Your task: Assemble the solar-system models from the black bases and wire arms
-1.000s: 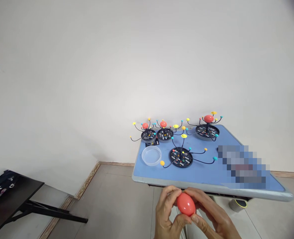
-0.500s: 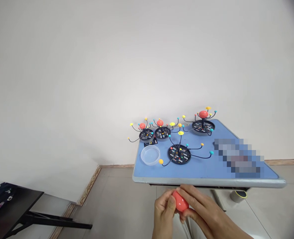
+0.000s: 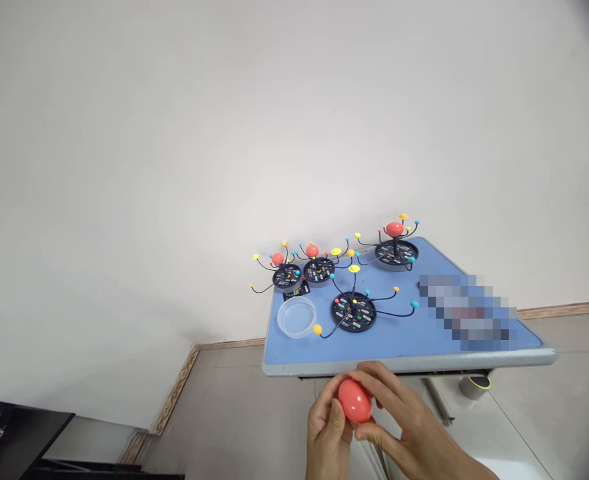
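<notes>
A glossy red ball (image 3: 355, 401) is held between my two hands, just in front of the table's near edge. My left hand (image 3: 328, 419) wraps round its left side, with the thumb on its front. My right hand (image 3: 399, 417) grips it from the right, fingers over the top and thumb below. Behind them on the blue table (image 3: 399, 343) stands a round black base (image 3: 353, 312) with curved arms that end in small coloured balls; no large red ball sits at its centre. A clear round dish (image 3: 296, 318) lies left of it.
Three similar models with red balls stand along the back: one at left (image 3: 287, 276), one beside it (image 3: 319, 270), one at right (image 3: 396, 253). A pixelated patch (image 3: 467, 312) covers the table's right. A black table (image 3: 19, 437) is at lower left.
The view has shifted slightly. The red ball has turned in my hands and shows more of its surface, and my right hand's fingers have spread a little around it.
</notes>
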Action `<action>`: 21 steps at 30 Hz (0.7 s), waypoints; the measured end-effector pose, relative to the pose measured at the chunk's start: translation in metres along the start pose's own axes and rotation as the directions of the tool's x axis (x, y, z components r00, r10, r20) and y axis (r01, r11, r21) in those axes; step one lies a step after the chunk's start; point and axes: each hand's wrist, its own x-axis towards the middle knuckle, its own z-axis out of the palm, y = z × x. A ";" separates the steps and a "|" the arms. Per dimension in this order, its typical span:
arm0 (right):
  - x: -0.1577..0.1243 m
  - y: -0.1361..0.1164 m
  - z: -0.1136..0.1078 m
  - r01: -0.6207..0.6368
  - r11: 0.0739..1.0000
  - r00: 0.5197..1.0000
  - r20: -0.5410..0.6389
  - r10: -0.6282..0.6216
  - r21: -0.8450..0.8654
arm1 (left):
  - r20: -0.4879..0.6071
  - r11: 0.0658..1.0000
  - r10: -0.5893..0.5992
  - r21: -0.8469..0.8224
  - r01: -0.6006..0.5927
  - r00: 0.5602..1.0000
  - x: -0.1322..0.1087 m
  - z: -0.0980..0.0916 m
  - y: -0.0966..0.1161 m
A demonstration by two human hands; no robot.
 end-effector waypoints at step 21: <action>0.007 0.005 0.004 -0.160 0.979 0.981 0.132 0.144 0.125 | 0.110 0.955 -0.128 -0.254 0.153 0.986 0.017 -0.005 -0.014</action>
